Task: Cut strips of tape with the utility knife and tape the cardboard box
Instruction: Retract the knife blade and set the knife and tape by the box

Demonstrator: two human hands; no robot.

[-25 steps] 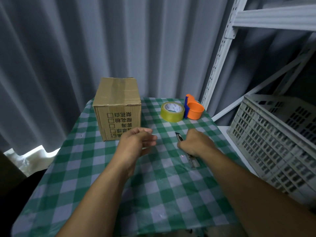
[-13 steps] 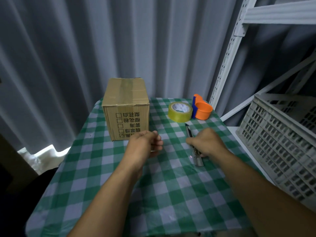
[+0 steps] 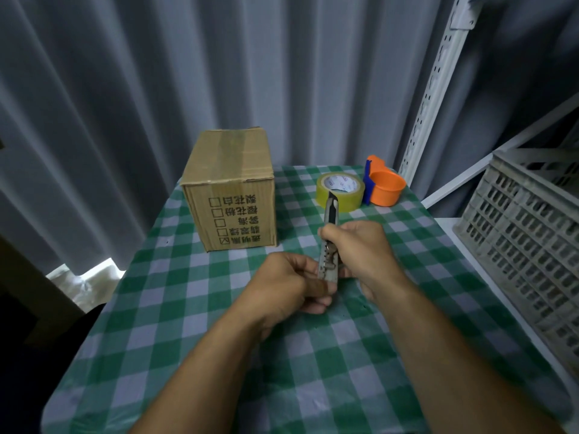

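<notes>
A worn grey utility knife [image 3: 329, 242] is held up above the checked tablecloth, its dark tip pointing away from me. My right hand [image 3: 360, 252] grips its middle and my left hand [image 3: 291, 285] holds its near end. The cardboard box [image 3: 232, 189] stands closed at the far left of the table, printed characters on its front and a tape strip along its top. A yellowish roll of tape [image 3: 340, 191] lies flat at the far right, behind the knife tip.
An orange tape dispenser with a blue part [image 3: 383, 186] sits beside the roll. The green checked table [image 3: 188, 308] is small. A grey plastic crate [image 3: 526, 233] and a white metal shelf post [image 3: 435, 86] stand on the right. Grey curtain hangs behind.
My right hand has lifted the knife off the tablecloth and raised it upright. My left hand has moved right and taken hold of the knife's near end.
</notes>
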